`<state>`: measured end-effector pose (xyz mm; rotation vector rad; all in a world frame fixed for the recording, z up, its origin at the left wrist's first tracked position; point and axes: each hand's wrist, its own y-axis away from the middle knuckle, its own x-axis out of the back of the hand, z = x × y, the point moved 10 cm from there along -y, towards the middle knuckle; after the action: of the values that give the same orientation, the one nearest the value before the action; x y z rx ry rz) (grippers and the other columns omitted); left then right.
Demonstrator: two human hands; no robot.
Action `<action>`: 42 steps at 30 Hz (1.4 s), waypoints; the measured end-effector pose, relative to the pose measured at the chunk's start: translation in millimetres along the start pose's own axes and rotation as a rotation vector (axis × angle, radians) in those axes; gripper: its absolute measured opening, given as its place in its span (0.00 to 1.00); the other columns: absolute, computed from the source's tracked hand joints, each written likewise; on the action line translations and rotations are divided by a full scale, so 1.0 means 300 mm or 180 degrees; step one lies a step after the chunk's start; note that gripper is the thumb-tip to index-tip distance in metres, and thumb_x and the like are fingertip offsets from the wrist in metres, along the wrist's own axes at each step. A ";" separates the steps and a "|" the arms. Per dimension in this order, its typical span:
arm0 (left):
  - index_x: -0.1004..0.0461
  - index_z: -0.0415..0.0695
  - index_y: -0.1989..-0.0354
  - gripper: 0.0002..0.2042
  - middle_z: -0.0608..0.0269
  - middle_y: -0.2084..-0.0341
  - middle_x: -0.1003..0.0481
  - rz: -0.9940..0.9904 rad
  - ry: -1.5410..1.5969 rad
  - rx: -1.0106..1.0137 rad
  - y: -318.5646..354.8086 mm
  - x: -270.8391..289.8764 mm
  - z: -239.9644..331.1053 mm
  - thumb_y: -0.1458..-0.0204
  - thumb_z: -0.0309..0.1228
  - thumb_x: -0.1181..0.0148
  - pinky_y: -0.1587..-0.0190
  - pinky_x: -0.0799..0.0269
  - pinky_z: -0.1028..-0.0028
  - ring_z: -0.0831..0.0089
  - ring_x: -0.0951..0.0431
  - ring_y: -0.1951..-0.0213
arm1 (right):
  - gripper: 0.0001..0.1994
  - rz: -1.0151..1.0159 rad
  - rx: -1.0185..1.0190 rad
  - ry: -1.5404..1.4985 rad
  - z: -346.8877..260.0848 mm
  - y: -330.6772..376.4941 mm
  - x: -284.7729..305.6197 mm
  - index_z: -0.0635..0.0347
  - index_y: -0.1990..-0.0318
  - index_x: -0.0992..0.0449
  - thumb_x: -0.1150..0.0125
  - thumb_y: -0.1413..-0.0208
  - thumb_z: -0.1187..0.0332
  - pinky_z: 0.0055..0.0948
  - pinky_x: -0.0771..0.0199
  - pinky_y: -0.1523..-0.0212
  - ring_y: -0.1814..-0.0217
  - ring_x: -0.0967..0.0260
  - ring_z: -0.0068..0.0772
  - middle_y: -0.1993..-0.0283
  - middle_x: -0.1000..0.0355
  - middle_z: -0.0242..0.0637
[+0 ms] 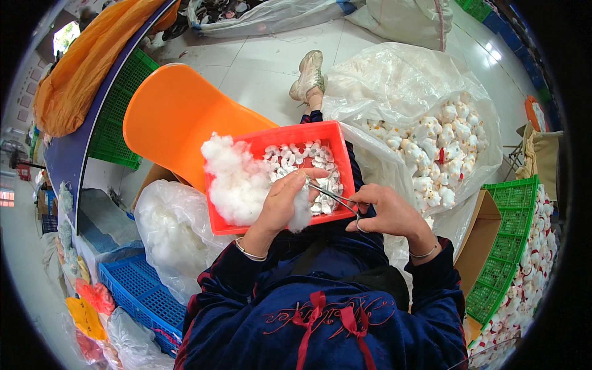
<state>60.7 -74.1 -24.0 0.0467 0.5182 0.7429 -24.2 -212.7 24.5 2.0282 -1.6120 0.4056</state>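
Observation:
Above a red plastic tray (338, 139) on my lap, my left hand (285, 198) is closed, with a tuft of white stuffing (301, 211) against its palm side. Its thumb and forefinger meet at the tips of metal forceps (335, 197); whether a small piece sits between them is too small to tell. My right hand (388, 211) grips the looped handles of these forceps. A heap of fluffy stuffing (233, 176) fills the tray's left side. Many small white-and-grey pieces (290, 159) lie in its right side.
An orange plastic chair (179, 117) stands at the front left. A clear bag of stuffing (169, 228) lies on my left, above a blue crate (139, 287). To my right, a big clear bag (394, 74) holds several small white stuffed figures (425, 151), near a green crate (509, 246).

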 end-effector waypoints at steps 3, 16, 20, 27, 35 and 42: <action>0.26 0.33 0.45 0.21 0.65 0.73 0.27 0.0019 -0.0043 0.0029 0.005 -0.001 0.012 0.32 0.38 0.56 0.66 0.34 0.80 0.80 0.31 0.72 | 0.19 -0.0011 0.0049 -0.0002 -0.007 0.002 0.008 0.62 0.60 0.20 0.23 0.55 0.59 0.36 0.31 0.64 0.66 0.30 0.41 0.71 0.29 0.39; 0.22 0.42 0.65 0.03 0.69 0.75 0.24 -0.0025 -0.0746 0.0224 0.009 0.089 0.051 0.43 0.28 0.35 0.66 0.30 0.81 0.83 0.26 0.71 | 0.17 -0.0182 -0.0002 0.0059 0.015 0.065 0.041 0.66 0.64 0.22 0.24 0.55 0.63 0.35 0.36 0.71 0.74 0.34 0.38 0.76 0.33 0.39; 0.23 0.44 0.60 0.06 0.69 0.70 0.22 0.0554 -0.0686 0.0001 0.019 0.273 0.121 0.46 0.24 0.37 0.62 0.27 0.81 0.84 0.24 0.69 | 0.16 0.0010 -0.0374 -0.0083 0.100 0.126 0.103 0.66 0.65 0.22 0.23 0.56 0.65 0.33 0.35 0.72 0.74 0.35 0.33 0.77 0.33 0.36; 0.34 0.42 0.35 0.28 0.62 0.52 0.22 -0.0810 -0.1886 -0.0707 -0.010 -0.059 0.131 0.47 0.22 0.38 0.55 0.25 0.76 0.78 0.21 0.63 | 0.17 -0.0163 -0.0260 -0.0088 0.064 0.097 0.078 0.66 0.64 0.20 0.22 0.57 0.65 0.30 0.35 0.72 0.76 0.36 0.29 0.78 0.33 0.34; 0.21 0.38 0.67 0.04 0.64 0.68 0.19 -0.0568 -0.2224 -0.0418 -0.021 -0.063 0.133 0.50 0.23 0.38 0.57 0.26 0.77 0.78 0.21 0.64 | 0.16 -0.0363 -0.0402 -0.0292 0.074 0.103 0.052 0.65 0.63 0.20 0.22 0.57 0.65 0.30 0.35 0.72 0.76 0.37 0.27 0.77 0.33 0.33; 0.22 0.38 0.63 0.05 0.65 0.69 0.21 -0.0027 -0.1371 -0.0073 -0.019 0.113 0.089 0.48 0.22 0.40 0.55 0.28 0.77 0.78 0.22 0.63 | 0.16 -0.0321 -0.0494 -0.0345 0.115 0.128 0.057 0.66 0.64 0.20 0.22 0.56 0.66 0.29 0.35 0.72 0.75 0.37 0.25 0.77 0.33 0.32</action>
<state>97.6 -52.4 -16.5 0.1788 0.0991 0.7051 -59.7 -252.2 13.2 2.0324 -1.5447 0.1315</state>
